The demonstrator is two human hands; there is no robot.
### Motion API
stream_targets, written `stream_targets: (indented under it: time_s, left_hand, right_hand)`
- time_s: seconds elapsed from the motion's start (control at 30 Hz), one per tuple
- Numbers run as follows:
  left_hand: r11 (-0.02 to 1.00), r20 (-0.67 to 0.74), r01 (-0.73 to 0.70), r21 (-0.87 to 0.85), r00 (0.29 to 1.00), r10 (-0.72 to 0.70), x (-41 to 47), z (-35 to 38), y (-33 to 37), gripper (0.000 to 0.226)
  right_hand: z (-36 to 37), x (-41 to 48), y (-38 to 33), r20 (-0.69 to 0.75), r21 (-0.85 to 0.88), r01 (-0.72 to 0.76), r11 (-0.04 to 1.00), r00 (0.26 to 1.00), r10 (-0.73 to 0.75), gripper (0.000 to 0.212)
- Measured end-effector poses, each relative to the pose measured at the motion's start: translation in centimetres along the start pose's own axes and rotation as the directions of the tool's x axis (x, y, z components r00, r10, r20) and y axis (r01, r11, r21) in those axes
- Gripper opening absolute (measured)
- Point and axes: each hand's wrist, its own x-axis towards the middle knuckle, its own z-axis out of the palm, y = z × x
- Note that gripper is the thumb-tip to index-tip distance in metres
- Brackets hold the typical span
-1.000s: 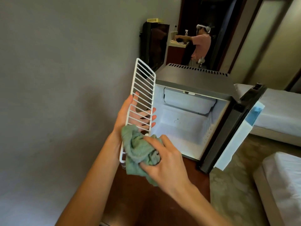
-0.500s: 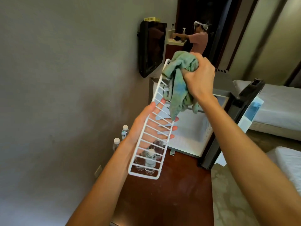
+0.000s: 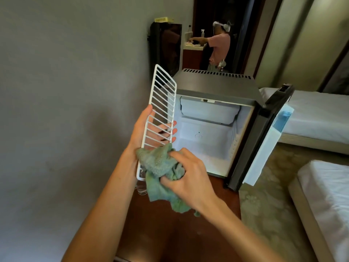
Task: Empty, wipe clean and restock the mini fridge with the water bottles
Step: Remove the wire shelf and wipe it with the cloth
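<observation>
Head view, items as I log them from my station.

1. Left hand (image 3: 143, 133): holds the wire shelf (image 3: 162, 95) upright. The thumb lies on its near edge, and the fingers are spread behind the bars and show through them.
2. Wire shelf: white, long and narrow. It stands on end and rises above the left hand, with its lower end beside the left wrist.
3. Right hand (image 3: 190, 178): fingers curled round the green cloth (image 3: 160, 167), pressing it against the shelf's lower end, just below the left hand's fingers.
4. Green cloth: wadded in the right hand, with a tail hanging beneath it over the desk (image 3: 170, 233).
5. Mini fridge (image 3: 213, 82): beyond both hands, on the desk. It has a grey top and a lit white interior with a flap across the top.
6. Fridge door (image 3: 264, 140): swung open, to the right of the right hand.
7. Clear plastic item (image 3: 141, 189): under the left wrist, mostly hidden by shelf and cloth. I cannot tell what it is.
8. Desk: dark red-brown wood beneath both forearms.
9. Surroundings:
   - A grey wall (image 3: 56, 91) is left of the left hand.
   - A dark screen (image 3: 166, 48) is on the wall beyond the shelf.
   - A second person (image 3: 220, 46) in a pink top stands far beyond the fridge.
   - Two white beds (image 3: 317, 114) are right of the right hand, with patterned carpet (image 3: 264, 205) between them and the desk.
</observation>
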Motion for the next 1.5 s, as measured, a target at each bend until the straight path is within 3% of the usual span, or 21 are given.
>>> stream_targets:
  time_s: [0.1,0.27,0.4,0.5,0.6,0.73,0.83,0.9,1.0,1.03,1.1,1.13,1.2,1.27,1.3,1.37,1.5]
  left_hand:
    - [1.000,0.026,-0.007,0.017,1.000,0.006,-0.5,1.1,-0.7,0.043]
    - [0.999,0.230,-0.028,-0.024,0.973,0.033,-2.3,2.9,-3.6,0.039]
    - [0.993,0.326,-0.061,0.098,0.945,0.026,-3.0,2.7,-4.5,0.069]
    - [0.991,0.402,-0.043,0.127,0.915,-0.011,-4.0,2.8,-5.5,0.055]
    - [0.993,0.335,-0.018,0.118,0.942,-0.022,-3.6,2.9,-5.8,0.055]
    - [0.994,0.129,-0.055,0.095,0.991,0.042,-1.0,2.8,-5.2,0.067]
    - [0.994,0.100,-0.103,0.039,0.990,0.098,-0.2,2.6,-3.4,0.047]
    - [0.998,0.038,-0.056,0.034,0.998,0.055,0.5,1.8,-2.2,0.061]
    - [0.994,-0.060,-0.065,0.089,0.996,0.070,2.4,0.3,-1.4,0.098]
    - [0.994,-0.044,-0.054,0.092,0.997,0.058,2.4,0.4,-1.3,0.091]
    - [0.994,-0.032,-0.008,0.105,0.999,0.011,2.3,0.8,-1.6,0.052]
    - [0.993,-0.043,0.022,0.116,0.999,-0.017,2.1,1.0,-2.2,0.044]
    - [0.992,-0.079,0.066,0.110,0.995,-0.057,2.1,0.4,-4.2,0.050]
    - [0.980,-0.123,0.098,0.173,0.989,-0.078,2.6,-0.1,-5.6,0.075]
    - [0.972,-0.122,0.103,0.212,0.990,-0.078,2.8,-0.4,-6.1,0.076]
    - [0.961,-0.117,0.130,0.245,0.988,-0.104,2.1,-0.1,-6.9,0.058]
    - [0.982,0.058,0.141,0.123,0.987,-0.149,0.6,1.3,-8.1,0.045]
  right_hand:
    - [-0.8,0.7,1.3,-0.075,0.013,-0.003,1.000,0.997,0.004,0.049]
    - [-5.1,6.0,3.1,-0.336,0.034,0.029,0.999,0.942,-0.016,0.047]
    - [-10.4,12.3,3.7,-0.465,0.072,-0.020,0.997,0.884,0.051,0.038]
    - [-13.7,16.3,4.0,-0.548,0.019,-0.078,0.997,0.833,0.076,0.028]
    - [-14.1,16.9,4.0,-0.504,0.046,-0.061,0.997,0.860,0.076,0.020]
    - [-9.2,12.5,4.1,-0.305,0.088,-0.077,0.993,0.947,0.100,0.025]
    - [-4.1,6.1,3.9,-0.151,0.166,-0.130,0.978,0.976,0.156,0.031]
    - [-1.3,2.0,3.2,-0.066,0.212,-0.147,0.966,0.984,0.165,0.043]
    - [1.1,-1.5,1.9,0.030,0.269,-0.136,0.953,0.991,0.133,0.043]
    - [1.4,-1.8,1.8,0.027,0.257,-0.128,0.958,0.992,0.125,0.041]
    - [1.2,-1.0,2.1,-0.046,0.226,-0.137,0.964,0.987,0.151,0.038]
    - [0.7,0.0,2.5,-0.110,0.223,-0.143,0.964,0.979,0.171,0.038]
    - [-0.8,2.7,3.3,-0.220,0.240,-0.129,0.962,0.958,0.183,0.039]
    - [-2.7,5.8,3.8,-0.287,0.193,-0.087,0.977,0.948,0.141,0.037]
    - [-3.7,7.3,4.1,-0.311,0.163,-0.066,0.984,0.943,0.115,0.037]
    - [-5.7,10.4,4.9,-0.376,0.140,-0.074,0.987,0.918,0.122,0.036]
    - [-9.3,15.7,6.1,-0.489,0.123,-0.125,0.985,0.856,0.169,0.041]
